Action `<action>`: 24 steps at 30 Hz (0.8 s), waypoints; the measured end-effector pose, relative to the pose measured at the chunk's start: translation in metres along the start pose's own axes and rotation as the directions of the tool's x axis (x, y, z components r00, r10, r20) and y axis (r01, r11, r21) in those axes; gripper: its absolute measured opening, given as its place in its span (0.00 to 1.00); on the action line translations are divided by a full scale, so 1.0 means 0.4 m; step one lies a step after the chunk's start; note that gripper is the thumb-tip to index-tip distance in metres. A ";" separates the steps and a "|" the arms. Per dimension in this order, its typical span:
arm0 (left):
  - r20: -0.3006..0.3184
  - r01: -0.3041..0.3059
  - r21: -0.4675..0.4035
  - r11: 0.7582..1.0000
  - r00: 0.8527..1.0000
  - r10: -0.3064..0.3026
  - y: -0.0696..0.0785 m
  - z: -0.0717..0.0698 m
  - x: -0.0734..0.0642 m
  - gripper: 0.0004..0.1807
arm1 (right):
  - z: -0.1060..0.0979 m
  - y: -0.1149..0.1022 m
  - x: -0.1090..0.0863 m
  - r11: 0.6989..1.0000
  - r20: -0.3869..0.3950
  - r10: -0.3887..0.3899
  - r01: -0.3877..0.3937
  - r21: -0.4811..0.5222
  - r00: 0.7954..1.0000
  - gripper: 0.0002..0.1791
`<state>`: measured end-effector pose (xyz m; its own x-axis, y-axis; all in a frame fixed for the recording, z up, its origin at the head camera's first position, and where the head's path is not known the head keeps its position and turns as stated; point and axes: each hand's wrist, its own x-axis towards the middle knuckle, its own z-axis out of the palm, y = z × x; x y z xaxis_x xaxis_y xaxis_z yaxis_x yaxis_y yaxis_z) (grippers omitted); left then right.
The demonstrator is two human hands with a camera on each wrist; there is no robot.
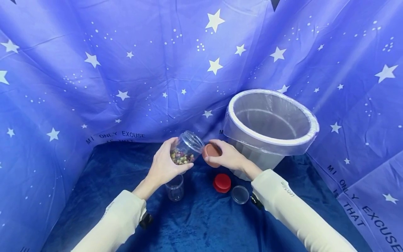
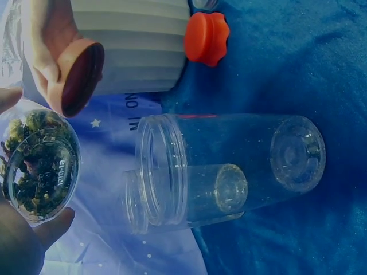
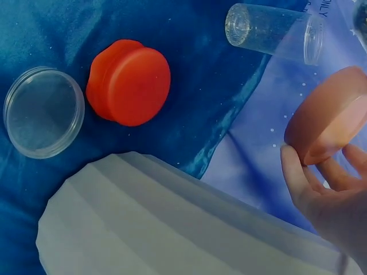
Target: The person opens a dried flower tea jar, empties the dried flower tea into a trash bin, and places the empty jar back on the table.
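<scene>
My left hand [image 1: 163, 162] grips a clear plastic jar [image 1: 184, 148] around its side. The jar is tilted with its uncovered mouth toward the upper right, and dried flower buds [image 1: 182, 157] lie in its lower part. Just right of the mouth, my right hand [image 1: 231, 156] holds a brown round lid [image 1: 211, 155] between thumb and fingers. The lid's hollow underside [image 2: 84, 80] shows in the left wrist view. Below the left hand stands a clear jar [image 2: 252, 143] with no lid, and a smaller clear jar [image 2: 215, 197] shows through and beside it.
A red scalloped lid [image 1: 221, 183] and a clear flat lid [image 1: 240, 195] lie on the dark blue cloth [image 1: 195, 224] in front of the right hand. Behind the right forearm rises a pale ribbed bin [image 1: 270, 147] with a plastic liner over its rim. A starry curtain hangs around the back.
</scene>
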<state>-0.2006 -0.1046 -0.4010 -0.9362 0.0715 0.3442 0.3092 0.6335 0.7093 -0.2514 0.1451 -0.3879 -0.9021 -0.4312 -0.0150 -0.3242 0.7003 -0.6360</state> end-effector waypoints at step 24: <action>0.011 0.006 0.007 1.000 1.000 -0.007 0.004 0.012 0.000 0.54 | 0.148 0.034 -0.007 0.948 -0.012 -0.026 0.021 -0.317 1.000 0.42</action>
<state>-0.2010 -0.1001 -0.4028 -0.9400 0.0758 0.3328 0.3020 0.6389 0.7075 -0.2367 0.1222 -0.4423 -0.8965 -0.4429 0.0106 -0.4168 0.8351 -0.3589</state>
